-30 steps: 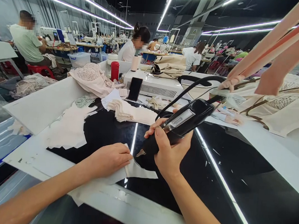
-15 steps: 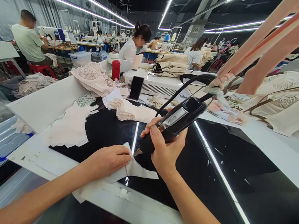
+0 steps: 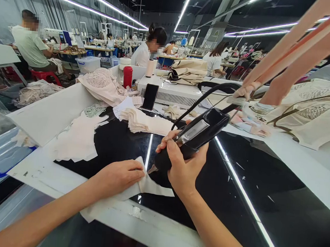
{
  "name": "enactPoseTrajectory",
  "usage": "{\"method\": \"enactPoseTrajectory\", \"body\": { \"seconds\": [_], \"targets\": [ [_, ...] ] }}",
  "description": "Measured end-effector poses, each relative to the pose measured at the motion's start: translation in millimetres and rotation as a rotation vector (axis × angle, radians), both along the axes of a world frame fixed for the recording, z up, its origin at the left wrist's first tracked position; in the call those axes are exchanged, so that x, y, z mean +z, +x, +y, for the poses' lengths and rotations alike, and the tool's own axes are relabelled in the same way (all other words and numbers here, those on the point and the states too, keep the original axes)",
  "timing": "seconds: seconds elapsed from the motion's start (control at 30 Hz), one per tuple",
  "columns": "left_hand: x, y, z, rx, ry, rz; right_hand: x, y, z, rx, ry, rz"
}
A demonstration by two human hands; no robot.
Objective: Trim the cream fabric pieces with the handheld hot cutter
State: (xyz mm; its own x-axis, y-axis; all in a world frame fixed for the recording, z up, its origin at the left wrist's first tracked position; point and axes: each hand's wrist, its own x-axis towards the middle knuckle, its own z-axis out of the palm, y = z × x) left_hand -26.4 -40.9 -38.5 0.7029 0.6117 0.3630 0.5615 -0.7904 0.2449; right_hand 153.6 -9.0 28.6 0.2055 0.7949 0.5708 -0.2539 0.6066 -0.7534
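Note:
Black handheld tool [image 3: 201, 128] with a metal plate and a thick cord is tilted over the glossy black table surface [image 3: 252, 176]. My right hand [image 3: 183, 163] is wrapped round its lower body. My left hand [image 3: 122, 177] presses on a pale fabric piece [image 3: 158, 187] at the table's near edge, fingers together over the cloth. The tool's lower end is just above the curved edge of this fabric; its tip is hard to make out. Farther back lies a stack of cut cream pieces [image 3: 145, 122], with more pale pieces [image 3: 78, 139] to the left.
A phone [image 3: 150, 96] stands behind the stack, near a red bottle [image 3: 127, 77] and a white vented machine [image 3: 170, 92]. Peach fabric strips [image 3: 296, 54] hang at upper right, tied near the cord. Lace garments [image 3: 317, 112] lie at right. Several people sit farther back.
The black tool and my right hand have shifted very slightly to the right. My left hand has hardly moved on the fabric.

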Motion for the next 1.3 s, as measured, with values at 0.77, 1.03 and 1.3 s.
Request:
{"method": "enactPoseTrajectory", "body": {
  "seconds": [0.77, 1.03, 1.3],
  "targets": [
    [9.5, 5, -4, -0.047, 0.189, -0.089, 8.5, 36, -21, -0.064, -0.001, -0.039],
    [8.9, 30, -17, -0.054, 0.076, -0.072, -0.4, 47, -35, -0.050, 0.011, -0.044],
    [2.8, 27, -23, -0.022, 0.045, -0.027, -0.8, 47, -37, -0.061, 0.016, -0.045]
  ]
}}
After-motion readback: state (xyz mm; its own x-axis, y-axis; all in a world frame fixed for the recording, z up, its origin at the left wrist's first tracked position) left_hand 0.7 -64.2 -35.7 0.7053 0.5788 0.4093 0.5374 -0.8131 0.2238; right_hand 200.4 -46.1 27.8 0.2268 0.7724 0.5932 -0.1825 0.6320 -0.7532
